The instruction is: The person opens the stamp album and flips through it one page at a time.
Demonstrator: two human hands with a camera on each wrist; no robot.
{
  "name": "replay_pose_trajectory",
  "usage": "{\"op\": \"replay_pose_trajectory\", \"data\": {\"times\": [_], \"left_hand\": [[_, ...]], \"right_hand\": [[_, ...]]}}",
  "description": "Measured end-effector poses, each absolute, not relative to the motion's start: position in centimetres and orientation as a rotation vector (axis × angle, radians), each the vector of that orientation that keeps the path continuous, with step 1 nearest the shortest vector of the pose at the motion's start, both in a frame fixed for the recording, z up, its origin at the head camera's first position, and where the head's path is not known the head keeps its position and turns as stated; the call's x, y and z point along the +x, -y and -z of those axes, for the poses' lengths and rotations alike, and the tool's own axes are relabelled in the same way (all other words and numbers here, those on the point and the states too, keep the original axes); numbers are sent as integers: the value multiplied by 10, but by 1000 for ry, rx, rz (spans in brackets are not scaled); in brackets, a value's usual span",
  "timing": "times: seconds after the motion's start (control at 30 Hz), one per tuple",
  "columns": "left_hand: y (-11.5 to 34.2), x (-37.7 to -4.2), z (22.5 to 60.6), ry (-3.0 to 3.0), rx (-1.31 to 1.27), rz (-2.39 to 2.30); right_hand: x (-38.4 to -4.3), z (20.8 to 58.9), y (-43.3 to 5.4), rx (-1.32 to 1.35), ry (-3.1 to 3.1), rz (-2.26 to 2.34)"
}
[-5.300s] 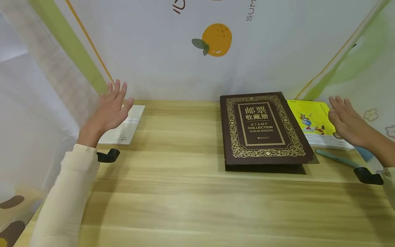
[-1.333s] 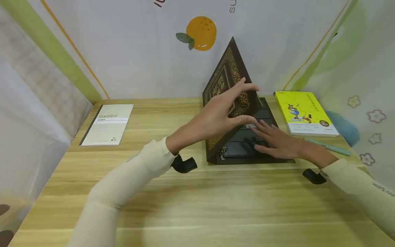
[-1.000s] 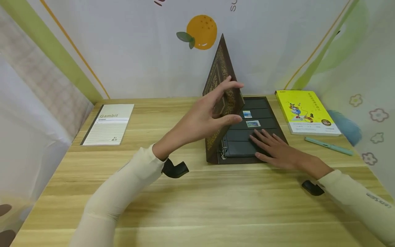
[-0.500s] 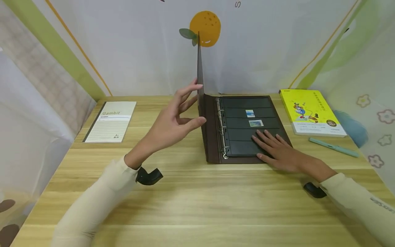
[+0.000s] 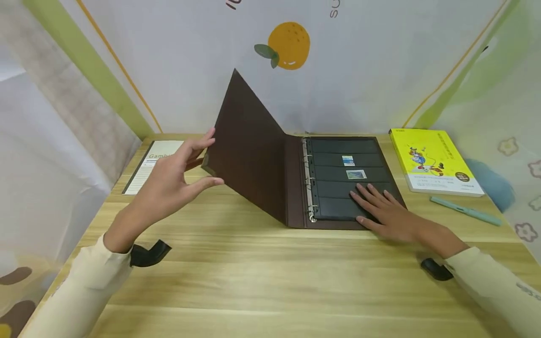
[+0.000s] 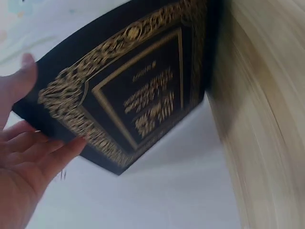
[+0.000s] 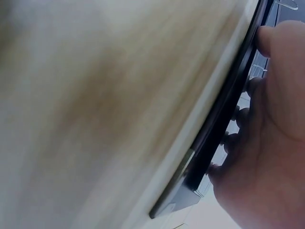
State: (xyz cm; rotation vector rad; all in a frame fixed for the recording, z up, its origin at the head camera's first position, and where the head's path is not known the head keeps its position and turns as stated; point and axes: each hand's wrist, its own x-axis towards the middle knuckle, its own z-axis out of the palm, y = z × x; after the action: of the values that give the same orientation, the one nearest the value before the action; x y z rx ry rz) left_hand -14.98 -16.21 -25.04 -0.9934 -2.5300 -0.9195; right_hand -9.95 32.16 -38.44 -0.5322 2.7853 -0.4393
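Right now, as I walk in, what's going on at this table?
Someone's left hand is holding up the front cover of a ring-bound album, which is tilted up off the table. The right hand lies on the black page, just below two small stamps. A notebook is partly hidden behind the left hand; a yellow book and green pen lie to the album's right.
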Motion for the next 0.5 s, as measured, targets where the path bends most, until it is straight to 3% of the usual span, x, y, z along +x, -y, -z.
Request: {"op": "replay_pose_trajectory", "data": {"times": [0.23,0.5], "left_hand": [[215,-139,269,2858,-853,688],[236,-144,321,3020,-879,694]], "right_hand": [[-97,384,-319,-554,-2779,476],[-94,385,-323,-572,-2789,519]]}}
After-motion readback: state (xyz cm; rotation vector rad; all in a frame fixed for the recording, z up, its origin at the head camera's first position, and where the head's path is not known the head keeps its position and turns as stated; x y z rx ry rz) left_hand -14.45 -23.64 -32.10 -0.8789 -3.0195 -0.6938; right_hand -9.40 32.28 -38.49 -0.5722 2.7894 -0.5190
